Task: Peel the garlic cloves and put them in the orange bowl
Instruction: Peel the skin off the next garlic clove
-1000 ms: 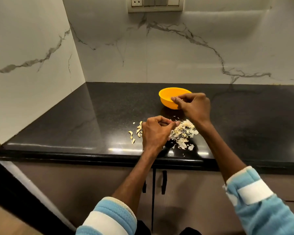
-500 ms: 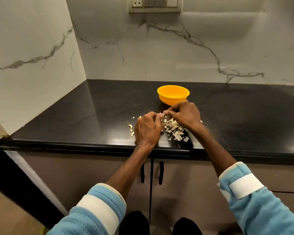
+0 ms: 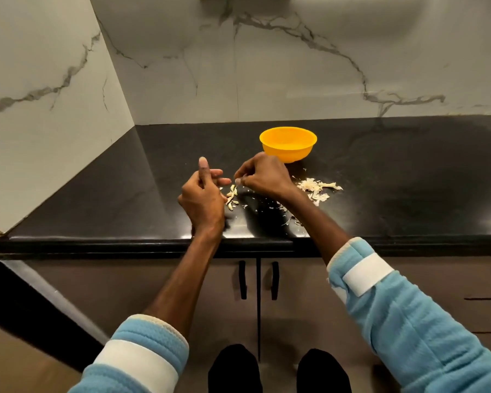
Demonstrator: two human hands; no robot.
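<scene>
Garlic cloves, small pale yellowish pieces, lie in a loose cluster at centre frame, directly under the grip

Grip: the right hand has its fingers curled, thumb and forefinger tips closed together on a small pale bit. Clove or skin, too small to tell. It is held just above the cluster, likely so anything dropped lands among the cloves

Just to its left and apart from it, the left hand has its thumb raised and two fingers stretched toward the pinch, with nothing seen in it. Its lower fingers curl down beside the cloves. Reads as a hand ready to brace or take the bit

Outward:
- Round orange plastic bowl stands upright just above the right hand, near enough for a short drop. Contents not visible
- Heap of dry whitish garlic peel sits right of centre, well apart from the cloves, with flecks scattered between. Waste set to one side, it seems
- Everything rests on a polished black stone counter
- White grey-veined marble wall fills the upper frame
- Brown cabinet doors sit below the counter edge
- Light blue fleece sleeves with white bands are pushed back at the lower frame, probably to keep the cuffs clear

Judgement: peeling under way, several cloves yet to do
</scene>
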